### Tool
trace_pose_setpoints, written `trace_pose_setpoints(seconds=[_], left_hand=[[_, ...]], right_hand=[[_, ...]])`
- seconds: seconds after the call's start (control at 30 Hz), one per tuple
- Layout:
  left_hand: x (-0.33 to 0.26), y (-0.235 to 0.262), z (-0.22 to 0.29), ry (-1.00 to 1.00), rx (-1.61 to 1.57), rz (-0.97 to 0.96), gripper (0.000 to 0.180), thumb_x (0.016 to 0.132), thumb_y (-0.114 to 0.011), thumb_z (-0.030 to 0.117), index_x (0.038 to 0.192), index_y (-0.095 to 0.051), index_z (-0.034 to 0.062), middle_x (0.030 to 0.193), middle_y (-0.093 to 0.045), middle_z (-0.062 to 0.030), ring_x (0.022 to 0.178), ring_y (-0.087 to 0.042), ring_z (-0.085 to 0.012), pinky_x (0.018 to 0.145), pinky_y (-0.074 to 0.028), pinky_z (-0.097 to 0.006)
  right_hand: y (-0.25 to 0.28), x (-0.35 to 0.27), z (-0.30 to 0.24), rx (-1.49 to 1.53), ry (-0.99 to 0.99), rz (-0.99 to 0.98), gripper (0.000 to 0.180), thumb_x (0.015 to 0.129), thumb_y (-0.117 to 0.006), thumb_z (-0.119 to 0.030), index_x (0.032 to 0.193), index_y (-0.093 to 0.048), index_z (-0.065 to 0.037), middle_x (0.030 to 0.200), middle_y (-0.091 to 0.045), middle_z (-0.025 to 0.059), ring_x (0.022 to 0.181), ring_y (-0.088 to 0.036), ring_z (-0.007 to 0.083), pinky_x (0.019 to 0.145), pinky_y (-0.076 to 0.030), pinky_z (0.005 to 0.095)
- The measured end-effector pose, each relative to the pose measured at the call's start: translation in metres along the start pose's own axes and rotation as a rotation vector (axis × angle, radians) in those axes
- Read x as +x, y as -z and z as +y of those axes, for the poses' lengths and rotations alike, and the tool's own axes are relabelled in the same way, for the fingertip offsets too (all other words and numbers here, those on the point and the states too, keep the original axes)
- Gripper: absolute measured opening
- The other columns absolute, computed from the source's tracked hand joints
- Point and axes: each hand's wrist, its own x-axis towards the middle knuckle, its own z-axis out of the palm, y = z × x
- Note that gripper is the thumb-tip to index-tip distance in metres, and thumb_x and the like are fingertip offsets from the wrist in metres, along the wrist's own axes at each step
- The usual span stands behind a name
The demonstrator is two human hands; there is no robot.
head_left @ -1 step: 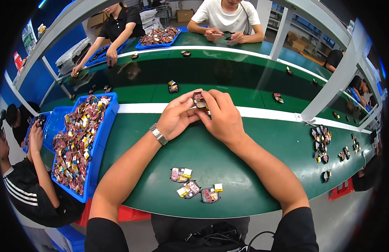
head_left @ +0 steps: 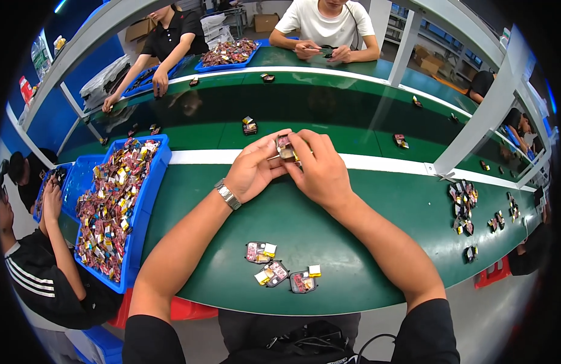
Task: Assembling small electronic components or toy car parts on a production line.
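as seen, both hands (head_left: 286,167) pinch sm. part (head_left: 285,147), maybe.

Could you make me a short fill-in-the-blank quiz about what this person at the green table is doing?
1. Both hands, the left hand and the right hand, hold one small ____ between the fingertips.
2. The big tray full of colourful parts beside the left arm is ____ in colour.
3. On the green table just in front of the person lie ____ small flat pieces.
4. The metal watch sits on the ____ wrist.

Missing words: part; blue; three; left
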Motion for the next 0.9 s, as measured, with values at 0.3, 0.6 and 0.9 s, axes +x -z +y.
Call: trace_pose_setpoints(seconds=[0.3, 0.6, 0.9], left_hand=[[0.001, 0.004, 0.0, 0.012, 0.05, 0.018, 0.047, 0.1, -0.049, 0.012, 0.143, -0.039, -0.0028, 0.129, -0.056, -0.0127, 0.116, -0.058, -0.0227, 0.102, -0.049, -0.04], [0.001, 0.008, 0.0, 0.022, 0.1, 0.011, 0.044, 0.1, -0.048, 0.01, 0.142, -0.04, -0.0021, 0.131, -0.055, -0.0121, 0.119, -0.057, -0.0215, 0.101, -0.048, -0.039], [0.004, 0.003, -0.011, -0.055, 0.194, 0.067, 0.04, 0.097, -0.06, 0.014, 0.133, -0.05, -0.0002, 0.12, -0.063, -0.0092, 0.109, -0.062, -0.0178, 0.093, -0.054, -0.035]], right_hand=[[0.005, 0.0, 0.001, 0.004, 0.088, -0.028, 0.047, 0.07, -0.076, -0.016, 0.11, -0.06, 0.003, 0.113, -0.059, 0.0141, 0.092, -0.059, 0.0254, 0.075, -0.054, 0.0333], [0.005, -0.002, -0.001, 0.041, 0.065, -0.03, 0.045, 0.071, -0.077, -0.015, 0.11, -0.06, 0.001, 0.113, -0.058, 0.0117, 0.09, -0.059, 0.0249, 0.074, -0.054, 0.0334], [-0.001, -0.004, -0.007, 0.038, -0.05, -0.032, 0.047, 0.071, -0.076, -0.011, 0.113, -0.057, 0.0, 0.111, -0.057, 0.0116, 0.094, -0.061, 0.0263, 0.074, -0.056, 0.034]])
